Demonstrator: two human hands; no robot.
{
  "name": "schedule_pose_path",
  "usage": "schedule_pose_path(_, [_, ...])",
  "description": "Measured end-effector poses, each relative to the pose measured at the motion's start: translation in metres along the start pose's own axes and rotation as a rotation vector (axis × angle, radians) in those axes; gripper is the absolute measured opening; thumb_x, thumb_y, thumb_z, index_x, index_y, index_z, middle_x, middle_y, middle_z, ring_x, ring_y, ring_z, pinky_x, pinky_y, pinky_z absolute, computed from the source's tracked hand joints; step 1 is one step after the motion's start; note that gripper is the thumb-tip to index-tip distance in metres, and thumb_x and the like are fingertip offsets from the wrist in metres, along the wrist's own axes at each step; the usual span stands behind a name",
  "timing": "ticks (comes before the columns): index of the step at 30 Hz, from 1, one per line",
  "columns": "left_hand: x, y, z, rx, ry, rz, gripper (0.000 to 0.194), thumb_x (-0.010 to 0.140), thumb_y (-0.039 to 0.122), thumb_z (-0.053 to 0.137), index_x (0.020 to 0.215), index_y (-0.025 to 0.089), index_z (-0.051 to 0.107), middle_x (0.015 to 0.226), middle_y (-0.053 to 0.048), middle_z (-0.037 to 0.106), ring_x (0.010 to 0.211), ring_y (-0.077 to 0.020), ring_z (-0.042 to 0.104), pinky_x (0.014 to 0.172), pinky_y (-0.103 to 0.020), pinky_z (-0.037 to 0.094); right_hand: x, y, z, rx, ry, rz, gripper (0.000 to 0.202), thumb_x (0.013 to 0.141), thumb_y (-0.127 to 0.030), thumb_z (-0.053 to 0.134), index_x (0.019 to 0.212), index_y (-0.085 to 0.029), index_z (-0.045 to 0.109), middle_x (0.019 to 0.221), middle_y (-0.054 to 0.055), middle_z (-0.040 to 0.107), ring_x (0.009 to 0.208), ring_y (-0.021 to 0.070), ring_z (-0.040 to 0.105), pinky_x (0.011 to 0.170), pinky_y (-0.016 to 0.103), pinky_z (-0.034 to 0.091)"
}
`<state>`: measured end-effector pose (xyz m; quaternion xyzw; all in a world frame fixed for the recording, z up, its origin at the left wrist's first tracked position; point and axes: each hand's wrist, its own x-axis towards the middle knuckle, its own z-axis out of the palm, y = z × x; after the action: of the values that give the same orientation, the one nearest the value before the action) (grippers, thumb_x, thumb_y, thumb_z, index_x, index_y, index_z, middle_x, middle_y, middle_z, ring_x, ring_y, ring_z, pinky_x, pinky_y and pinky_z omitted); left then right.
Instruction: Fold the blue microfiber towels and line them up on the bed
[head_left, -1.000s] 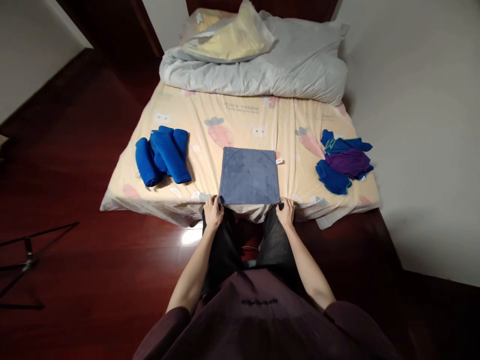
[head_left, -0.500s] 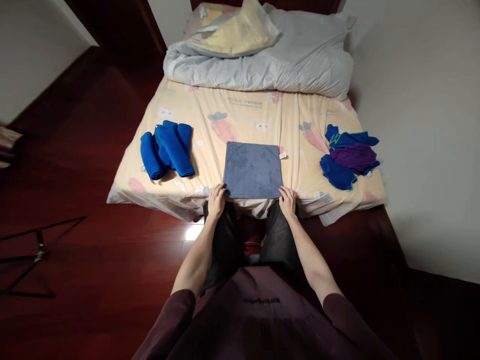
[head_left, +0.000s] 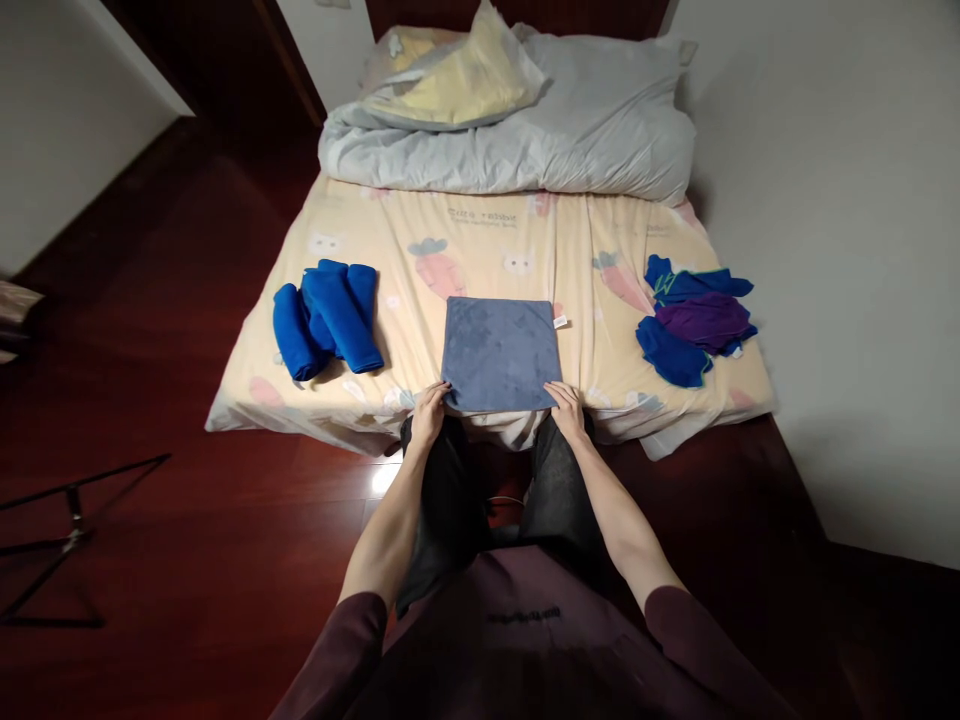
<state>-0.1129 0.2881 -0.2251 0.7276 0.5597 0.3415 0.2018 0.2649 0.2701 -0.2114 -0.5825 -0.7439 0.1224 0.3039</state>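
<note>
A grey-blue cloth (head_left: 500, 350), which looks like a small towel, lies flat near the bed's front edge with a white tag (head_left: 562, 322) on its right side. At its near left corner, my left hand (head_left: 429, 415) is closed with the fingertips pinching the edge. My right hand (head_left: 568, 411) grips the near right corner, its fingers lying over the top of the cloth. Both thumbs are mostly hidden.
Several rolled blue cloths (head_left: 330, 318) lie on the bed to the left. To the right is a loose pile of blue cloths (head_left: 673, 350) and a purple one (head_left: 705, 320). A grey quilt (head_left: 600, 130) is bunched at the back. A black tripod leg (head_left: 75, 500) stands on the floor at left.
My right hand has shifted slightly inward, its fingers now further over the cloth's corner. My left hand stays at its corner. The whole view has tilted up a little.
</note>
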Motion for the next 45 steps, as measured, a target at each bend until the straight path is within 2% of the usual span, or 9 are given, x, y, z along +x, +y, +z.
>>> schedule_pose_path(7, [-0.003,0.008,-0.005,0.013,0.058,-0.08,0.051,0.083,0.005,0.04,0.123,0.021,0.067,0.125,-0.013,0.069,0.129,-0.0281,0.06,0.113,-0.052,0.049,-0.003,0.004,0.002,-0.013,0.086,0.048,0.061,0.075,0.003,0.041,0.119,-0.018,0.077,0.121,0.01,0.078,0.117,0.0244,0.069,0.111,0.045,0.051])
schedule_pose_path(12, [-0.009,0.006,-0.006,0.019,0.113,-0.142,0.04,0.088,0.011,0.042,0.117,0.022,0.067,0.114,-0.013,0.069,0.12,-0.031,0.063,0.104,-0.052,0.053,-0.009,-0.003,-0.001,0.011,0.114,0.065,0.056,0.077,0.001,0.041,0.117,-0.017,0.077,0.116,0.011,0.078,0.113,0.0243,0.069,0.107,0.041,0.054])
schedule_pose_path(17, [-0.012,0.001,-0.005,0.019,0.152,-0.192,0.029,0.096,0.024,0.044,0.116,0.02,0.065,0.111,-0.014,0.069,0.111,-0.0296,0.066,0.099,-0.049,0.056,-0.013,-0.009,-0.003,0.081,0.136,0.12,0.049,0.082,-0.004,0.044,0.115,-0.019,0.077,0.113,0.01,0.078,0.11,0.0238,0.071,0.105,0.04,0.057])
schedule_pose_path(20, [-0.01,0.002,-0.005,0.047,0.156,-0.175,0.03,0.097,0.024,0.043,0.117,0.02,0.064,0.114,-0.014,0.07,0.113,-0.0279,0.067,0.101,-0.048,0.056,-0.01,-0.009,-0.003,0.121,0.158,0.183,0.044,0.085,-0.009,0.047,0.115,-0.021,0.077,0.115,0.009,0.078,0.112,0.0238,0.072,0.106,0.04,0.057])
schedule_pose_path(24, [-0.008,0.006,-0.006,0.023,0.131,-0.104,0.038,0.096,0.019,0.038,0.126,0.019,0.062,0.128,-0.014,0.069,0.128,-0.0255,0.064,0.111,-0.049,0.052,-0.004,-0.007,0.001,0.168,0.181,0.229,0.04,0.087,-0.013,0.05,0.116,-0.02,0.077,0.118,0.01,0.078,0.11,0.0246,0.073,0.103,0.041,0.059])
schedule_pose_path(27, [-0.006,0.003,-0.003,0.002,0.105,-0.148,0.04,0.096,0.019,0.037,0.129,0.021,0.061,0.122,-0.012,0.072,0.121,-0.0259,0.068,0.106,-0.05,0.055,0.0,-0.004,0.004,0.189,0.187,0.289,0.035,0.089,-0.02,0.054,0.115,-0.018,0.077,0.114,0.011,0.079,0.097,0.0246,0.075,0.094,0.04,0.061])
schedule_pose_path(30, [-0.003,-0.005,0.004,0.018,0.146,-0.242,0.034,0.098,0.026,0.042,0.124,0.022,0.063,0.11,-0.012,0.075,0.106,-0.0286,0.071,0.097,-0.05,0.058,0.003,0.0,0.007,0.199,0.219,0.345,0.031,0.093,-0.034,0.059,0.11,-0.017,0.078,0.105,0.013,0.079,0.083,0.024,0.073,0.086,0.038,0.062])
schedule_pose_path(37, [0.001,-0.011,0.014,-0.023,0.215,-0.324,0.034,0.104,0.043,0.04,0.115,0.021,0.063,0.106,-0.013,0.073,0.099,-0.0275,0.069,0.094,-0.047,0.056,0.003,0.005,0.011,0.157,0.281,0.36,0.047,0.101,-0.057,0.05,0.099,-0.018,0.075,0.09,0.012,0.078,0.081,0.0242,0.071,0.081,0.035,0.058])
schedule_pose_path(45, [0.001,-0.004,0.01,0.014,0.225,-0.291,0.033,0.104,0.042,0.044,0.111,0.019,0.066,0.105,-0.014,0.067,0.098,-0.0261,0.065,0.094,-0.043,0.055,0.003,0.006,0.012,0.186,0.282,0.405,0.054,0.099,-0.065,0.049,0.097,-0.018,0.074,0.086,0.012,0.077,0.075,0.0242,0.07,0.077,0.034,0.056])
